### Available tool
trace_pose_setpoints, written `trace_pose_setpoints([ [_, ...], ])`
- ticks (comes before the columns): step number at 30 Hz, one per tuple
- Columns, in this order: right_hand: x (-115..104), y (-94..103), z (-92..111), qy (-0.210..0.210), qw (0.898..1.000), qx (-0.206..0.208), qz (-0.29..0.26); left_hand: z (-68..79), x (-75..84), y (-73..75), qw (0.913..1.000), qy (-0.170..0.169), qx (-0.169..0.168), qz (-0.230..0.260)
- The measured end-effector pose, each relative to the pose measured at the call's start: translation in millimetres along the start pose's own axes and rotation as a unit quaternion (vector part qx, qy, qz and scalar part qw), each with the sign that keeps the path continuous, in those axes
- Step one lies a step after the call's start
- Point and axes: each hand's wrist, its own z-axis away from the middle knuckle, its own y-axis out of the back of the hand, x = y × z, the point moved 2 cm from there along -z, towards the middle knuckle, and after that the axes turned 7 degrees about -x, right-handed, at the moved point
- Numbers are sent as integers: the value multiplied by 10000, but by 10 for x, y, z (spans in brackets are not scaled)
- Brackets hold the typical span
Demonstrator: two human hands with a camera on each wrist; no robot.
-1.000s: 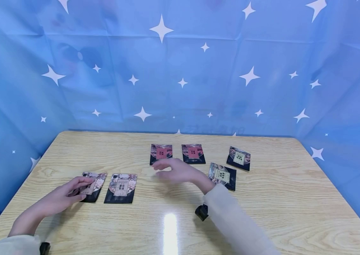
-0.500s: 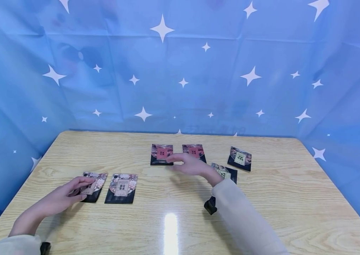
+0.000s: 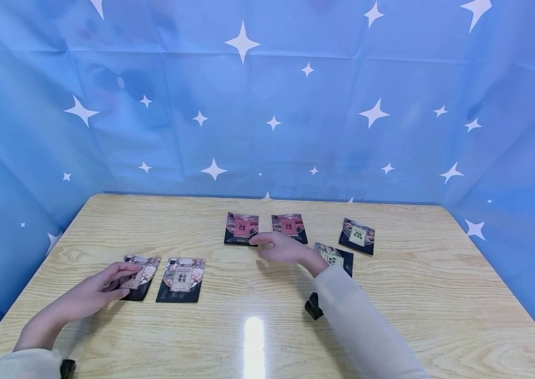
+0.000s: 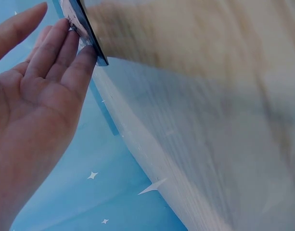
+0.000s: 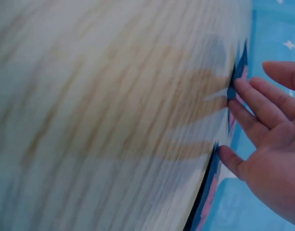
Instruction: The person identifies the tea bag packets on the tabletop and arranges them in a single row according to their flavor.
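My left hand (image 3: 99,292) rests its fingertips on a pink floral tea sachet (image 3: 145,281) at the left of the table; in the left wrist view, its fingers (image 4: 65,57) are nearly straight against the sachet's edge. A second floral sachet (image 3: 180,287) lies flat just to the right. Farther back, my right hand (image 3: 282,248) reaches to the lower right corner of a red-labelled tea sachet (image 3: 242,227). Another red-labelled sachet (image 3: 289,226) lies behind that hand, its lower left covered. In the right wrist view, extended fingers (image 5: 253,98) touch the sachets' near edges.
Two green-labelled sachets lie to the right: one (image 3: 357,235) at the back, the other (image 3: 346,261) partly hidden by my right forearm. The wooden table (image 3: 437,305) ends at a blue star-patterned cloth (image 3: 267,95). A light reflection shines at the front.
My right hand has moved right and back to the two red-labelled sachets. The left red-labelled sachet has turned slightly. My left hand stays on its floral sachet.
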Motion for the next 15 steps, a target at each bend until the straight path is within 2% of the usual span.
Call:
trace_pose_setpoints([
  [6,9,-16,38,-39,9998,-135,165,-2,3,4,10000,-48,19,-41],
  [15,-41,-18,163,227,9969,-685,308,-2,-6,6,9999,-121,17,-55],
])
